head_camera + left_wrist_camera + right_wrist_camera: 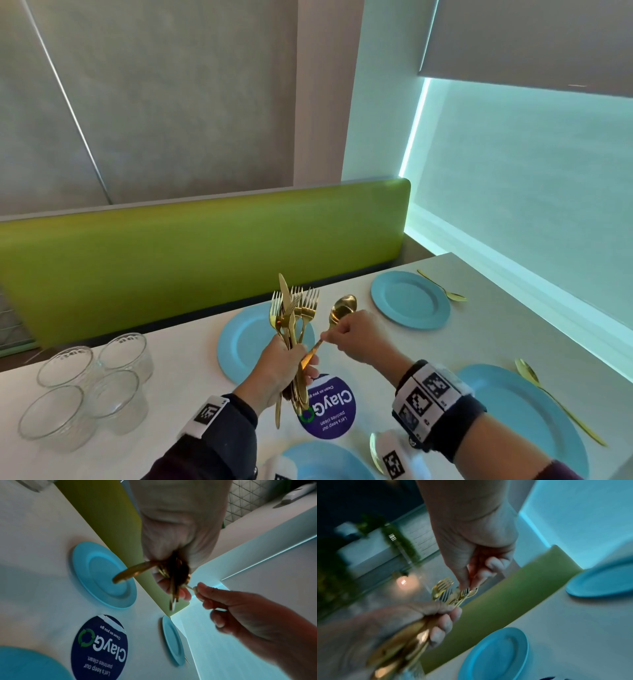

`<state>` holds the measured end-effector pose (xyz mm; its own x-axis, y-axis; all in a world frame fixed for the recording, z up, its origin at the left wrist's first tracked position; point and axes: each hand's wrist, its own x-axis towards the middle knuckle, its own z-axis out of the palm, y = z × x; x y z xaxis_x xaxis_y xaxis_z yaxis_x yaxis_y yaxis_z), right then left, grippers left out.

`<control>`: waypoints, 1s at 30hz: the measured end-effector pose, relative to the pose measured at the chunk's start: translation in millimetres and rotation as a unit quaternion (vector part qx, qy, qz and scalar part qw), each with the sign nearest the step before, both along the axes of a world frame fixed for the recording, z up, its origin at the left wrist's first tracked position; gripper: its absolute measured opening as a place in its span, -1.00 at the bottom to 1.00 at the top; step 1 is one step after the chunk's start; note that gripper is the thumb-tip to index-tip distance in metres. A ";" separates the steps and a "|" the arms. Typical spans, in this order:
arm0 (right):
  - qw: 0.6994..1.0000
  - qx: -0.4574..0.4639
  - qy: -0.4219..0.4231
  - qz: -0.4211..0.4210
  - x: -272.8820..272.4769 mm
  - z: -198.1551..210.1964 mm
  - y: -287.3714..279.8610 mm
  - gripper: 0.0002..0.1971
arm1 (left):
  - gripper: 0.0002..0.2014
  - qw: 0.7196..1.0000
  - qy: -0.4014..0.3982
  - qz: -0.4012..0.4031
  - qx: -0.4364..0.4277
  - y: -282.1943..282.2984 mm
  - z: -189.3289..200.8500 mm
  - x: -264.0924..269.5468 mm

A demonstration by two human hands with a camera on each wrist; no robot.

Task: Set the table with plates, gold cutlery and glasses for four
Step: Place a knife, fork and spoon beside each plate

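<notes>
A: What's each grip doing?
B: The left hand (277,371) is clutching the gold cutlery bundle (292,317); the right hand (356,334) is pinching a spoon (340,310), drawing it free.
A: Next?
B: Probably laying it right of the far-left plate (239,342); glasses (85,383) are waiting near-left on the white counter (349,274), green bench (205,246) beyond

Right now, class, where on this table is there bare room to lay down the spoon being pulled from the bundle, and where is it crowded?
Bare tabletop lies between the far-left plate and the far-right plate, and between the glasses and the far-left plate. It is crowded round the purple sticker, ringed by plates, with the left hand and right hand overhead.
</notes>
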<state>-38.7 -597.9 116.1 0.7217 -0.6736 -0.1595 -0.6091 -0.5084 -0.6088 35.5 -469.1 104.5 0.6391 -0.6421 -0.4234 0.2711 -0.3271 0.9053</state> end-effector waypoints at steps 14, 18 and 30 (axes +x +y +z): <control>0.922 -0.226 0.171 0.265 27.9 -6.5 -12.7 -0.74 | -0.84 0.994 -0.085 0.010 0.071 -8.5 -25.8 29.6; 0.953 -0.172 0.163 0.187 42.4 -21.6 -60.2 -0.76 | -0.92 0.994 -0.049 0.079 0.051 -14.2 -32.7 57.2; 0.980 0.081 0.178 -0.050 119.5 -114.2 -124.3 -0.67 | -0.89 0.994 0.007 0.099 0.050 -33.0 -60.0 93.3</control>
<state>80.8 -722.2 1.9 0.5336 -0.6829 -0.4989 -0.8386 -0.3506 -0.4169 128.9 -502.1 44.4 0.7421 -0.4582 -0.4891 0.3523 -0.3542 0.8663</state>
